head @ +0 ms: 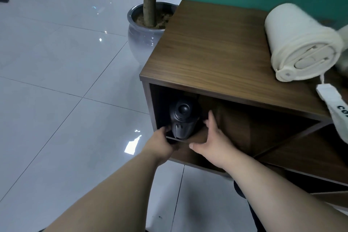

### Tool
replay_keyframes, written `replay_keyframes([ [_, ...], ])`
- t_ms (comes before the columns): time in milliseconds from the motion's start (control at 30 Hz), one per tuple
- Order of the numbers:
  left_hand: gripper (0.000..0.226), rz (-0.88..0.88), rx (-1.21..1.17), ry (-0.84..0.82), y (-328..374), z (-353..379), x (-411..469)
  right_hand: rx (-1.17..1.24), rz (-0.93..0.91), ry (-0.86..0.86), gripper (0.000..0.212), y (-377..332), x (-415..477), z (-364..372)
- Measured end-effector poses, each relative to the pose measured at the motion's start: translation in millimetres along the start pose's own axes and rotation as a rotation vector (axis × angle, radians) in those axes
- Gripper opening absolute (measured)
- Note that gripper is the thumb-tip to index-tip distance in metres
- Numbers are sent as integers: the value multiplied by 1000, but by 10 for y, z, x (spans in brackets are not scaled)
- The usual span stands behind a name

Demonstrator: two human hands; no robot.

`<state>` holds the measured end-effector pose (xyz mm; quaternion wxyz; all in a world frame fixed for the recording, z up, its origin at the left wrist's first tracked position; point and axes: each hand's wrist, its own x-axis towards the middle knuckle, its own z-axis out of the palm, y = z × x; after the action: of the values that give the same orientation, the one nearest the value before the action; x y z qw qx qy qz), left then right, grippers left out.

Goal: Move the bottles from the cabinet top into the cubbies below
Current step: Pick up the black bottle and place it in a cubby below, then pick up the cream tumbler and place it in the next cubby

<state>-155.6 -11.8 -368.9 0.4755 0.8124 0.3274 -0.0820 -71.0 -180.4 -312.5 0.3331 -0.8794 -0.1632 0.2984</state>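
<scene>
A black bottle (181, 118) with a flip lid stands inside the upper left cubby (235, 118) of the brown wooden cabinet (211, 52). My left hand (162, 145) is at the bottle's lower left side, fingers curled against it at the cubby's front edge. My right hand (212, 143) is just right of the bottle, fingers spread and apart from it, thumb on the shelf edge. A cream bottle (301, 43) in a knitted sleeve stands on the cabinet top at the right, with a strap (331, 103) hanging over the front edge.
A grey glazed plant pot (145, 32) with a tree trunk stands on the tiled floor right beside the cabinet's left side. A green wall is behind the cabinet. A diagonal divider (290, 139) splits the cubby to the right. Part of another pale object shows at the far right edge.
</scene>
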Motion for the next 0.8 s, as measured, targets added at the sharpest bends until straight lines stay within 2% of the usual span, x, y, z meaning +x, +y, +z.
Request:
replay_keyframes([
  [133,19,-177,33,-178,261,-278,-341,-78,6,-7,119,4,-341,-195],
  [200,18,-189,14,-194,435,-389,-567,-51,-5,22,111,6,-559,-290],
  [267,26,-100,-1,-179,658,-457,-854,26,-26,72,92,20,-817,-376],
  [367,54,69,-75,-226,967,-484,-1314,77,-79,181,58,7,-1251,-571],
  [433,54,191,-68,-208,1093,-498,-1606,98,-130,277,41,-49,-1549,-767],
  [500,51,301,19,-159,1201,-507,-1822,128,-163,393,35,-113,-1796,-970],
  [600,49,411,110,-138,1350,-502,-1985,35,-171,584,42,-209,-1945,-1232],
  [733,47,487,173,-139,1455,-449,-1949,-58,-158,696,76,-478,-1804,-1531],
  [800,47,510,208,-154,1485,-424,-1868,-87,-166,757,86,-621,-1606,-1605],
])
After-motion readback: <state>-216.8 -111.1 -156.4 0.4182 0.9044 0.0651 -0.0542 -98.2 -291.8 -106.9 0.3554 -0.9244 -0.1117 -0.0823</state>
